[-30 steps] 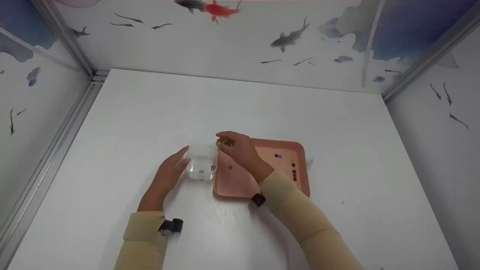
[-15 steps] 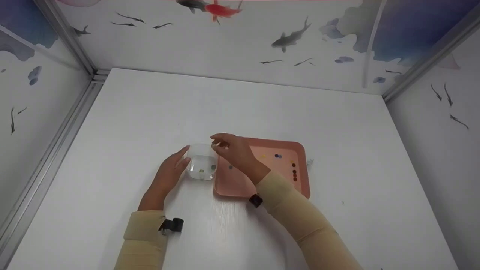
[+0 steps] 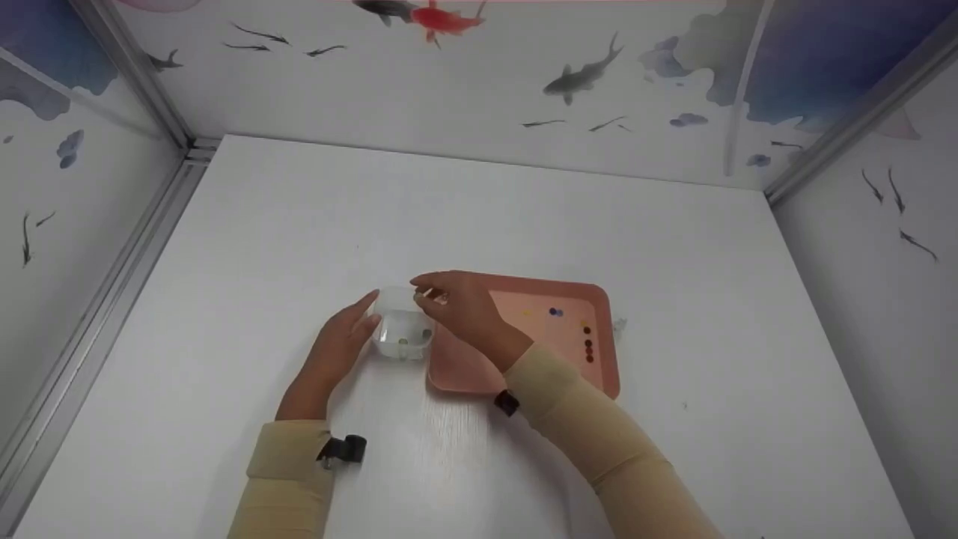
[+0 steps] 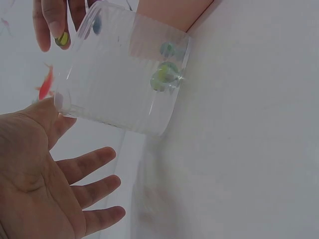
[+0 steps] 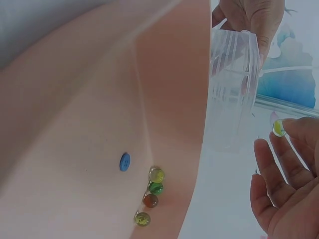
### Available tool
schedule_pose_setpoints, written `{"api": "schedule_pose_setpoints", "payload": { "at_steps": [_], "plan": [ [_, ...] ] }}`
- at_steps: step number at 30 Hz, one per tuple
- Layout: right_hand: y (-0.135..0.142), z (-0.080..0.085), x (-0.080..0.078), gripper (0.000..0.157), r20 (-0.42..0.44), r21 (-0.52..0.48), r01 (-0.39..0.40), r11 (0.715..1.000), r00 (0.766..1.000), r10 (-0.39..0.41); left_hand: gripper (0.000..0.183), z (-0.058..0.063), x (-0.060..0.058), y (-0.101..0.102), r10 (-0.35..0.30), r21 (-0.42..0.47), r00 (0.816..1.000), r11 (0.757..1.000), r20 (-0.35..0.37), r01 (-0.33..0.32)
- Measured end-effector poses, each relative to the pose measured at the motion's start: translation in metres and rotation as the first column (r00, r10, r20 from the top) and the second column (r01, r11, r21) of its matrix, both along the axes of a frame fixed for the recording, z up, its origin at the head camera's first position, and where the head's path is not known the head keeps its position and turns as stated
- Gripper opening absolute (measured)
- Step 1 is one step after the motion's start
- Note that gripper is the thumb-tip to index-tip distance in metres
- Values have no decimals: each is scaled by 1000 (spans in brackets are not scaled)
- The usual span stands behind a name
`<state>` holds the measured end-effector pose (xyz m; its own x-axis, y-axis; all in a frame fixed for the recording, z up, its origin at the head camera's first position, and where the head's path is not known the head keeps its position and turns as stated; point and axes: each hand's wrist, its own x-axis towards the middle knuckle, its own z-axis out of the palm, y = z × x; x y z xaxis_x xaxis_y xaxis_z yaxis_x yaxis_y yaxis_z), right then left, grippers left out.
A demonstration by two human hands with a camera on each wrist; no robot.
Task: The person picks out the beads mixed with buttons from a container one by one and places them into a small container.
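A clear plastic container (image 3: 395, 299) stands left of the pink tray (image 3: 554, 287). My left hand (image 3: 340, 344) is at the container's left side; its thumb and index fingertip touch the wall near the rim, and the other fingers (image 4: 97, 191) spread out straight in the left wrist view. Between thumb and fingertips my right hand (image 3: 465, 305) pinches a yellow-green glass marble (image 5: 278, 128), above the container's back right rim. Green marbles (image 4: 168, 72) lie at the container's bottom, seen through its wall. Part of the tray is hidden under my right hand and forearm.
Several marbles (image 5: 156, 176) sit along the tray's inner edge, near a blue button (image 5: 125, 162). A row of dark round pieces (image 3: 588, 344) lies at the tray's right. Small clear bits (image 3: 619, 325) rest just outside it. Printed walls surround the white table (image 3: 449, 464).
My right hand has moved left and slightly toward me, from the tray's back left corner to over the container, still pinching the marble. My left hand has stayed put.
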<state>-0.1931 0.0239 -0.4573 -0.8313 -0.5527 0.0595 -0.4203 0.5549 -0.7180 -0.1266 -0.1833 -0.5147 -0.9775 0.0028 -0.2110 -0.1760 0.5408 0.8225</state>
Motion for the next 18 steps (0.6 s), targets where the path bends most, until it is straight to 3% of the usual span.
{"api": "schedule_pose_setpoints", "payload": {
  "at_steps": [7, 18],
  "plan": [
    [-4, 3, 3, 28, -61, 91, -14, 996, 998, 20, 53, 0, 1, 0, 3, 5, 1000, 1000, -13, -3],
    [-7, 3, 6, 28, -109, 120, -65, 991, 991, 79, 54, 1, 1, 1, -4, 3, 1000, 1000, -25, 4]
  ]
}}
